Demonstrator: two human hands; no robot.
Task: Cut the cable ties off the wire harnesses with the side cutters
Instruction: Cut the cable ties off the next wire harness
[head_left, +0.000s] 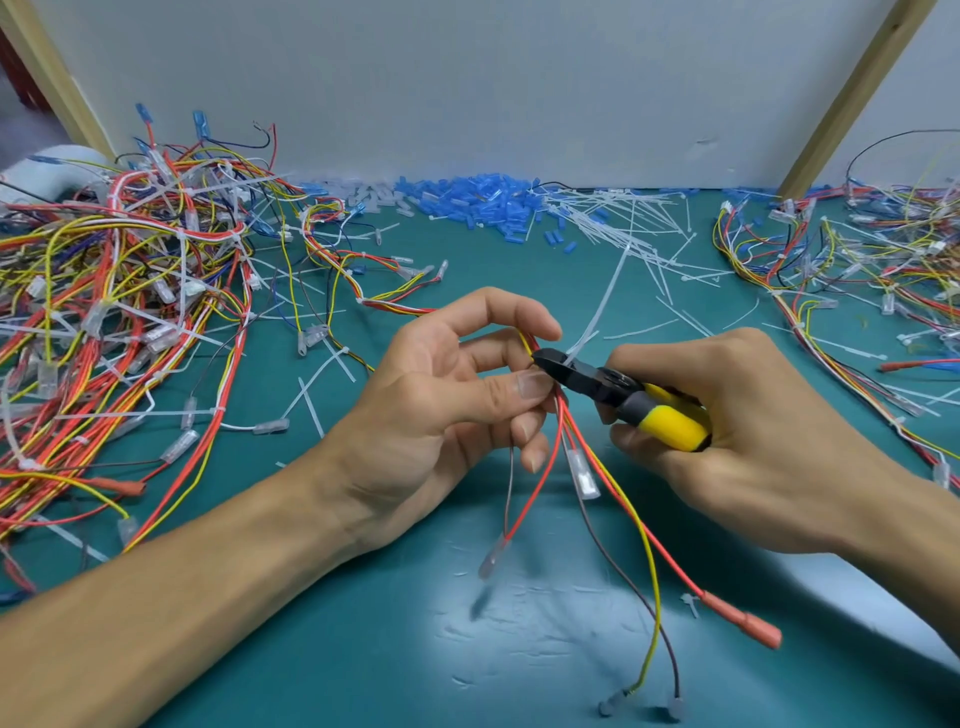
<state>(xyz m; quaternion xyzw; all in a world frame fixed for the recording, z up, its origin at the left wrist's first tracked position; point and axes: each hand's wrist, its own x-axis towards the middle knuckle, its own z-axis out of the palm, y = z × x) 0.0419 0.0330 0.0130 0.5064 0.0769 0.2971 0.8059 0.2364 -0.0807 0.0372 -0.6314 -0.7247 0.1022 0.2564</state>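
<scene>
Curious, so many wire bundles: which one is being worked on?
The small harness pinched in the left hand, at the tips of the side cutters; the big left pile and right pile lie untouched.

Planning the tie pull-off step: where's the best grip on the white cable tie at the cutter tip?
Probably its free tail, pinched mid-length from the far side. The tail sticks up and away from the harness, slanting right, clear of the left hand and the side cutters in the right hand. The tie's base sits at the cutters' tip, crowded against the wires.
</scene>
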